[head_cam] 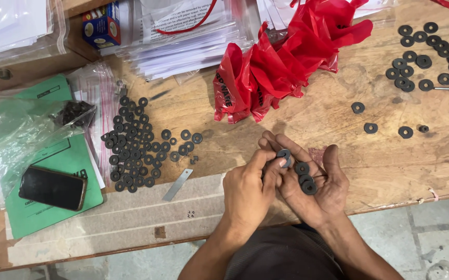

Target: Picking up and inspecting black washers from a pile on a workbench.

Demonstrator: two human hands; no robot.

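left hand (pixel 248 194): fingers pinched on a washer (pixel 284 155) above the right palm | right hand (pixel 313 181): open, cupped, loose washers (pixel 305 179) in palm | bench (pixel 338 135): washer heap (pixel 133 148) left, phone (pixel 52 187) on green folder (pixel 53 155) | far: red bag (pixel 281 62), more washers (pixel 432 57) right

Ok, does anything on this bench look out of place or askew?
Mostly orderly. One thin metal strip lies askew on the wooden bench, apart from the washer pile, and the crumpled red plastic bag sprawls mid-bench. No spill or damage shows.
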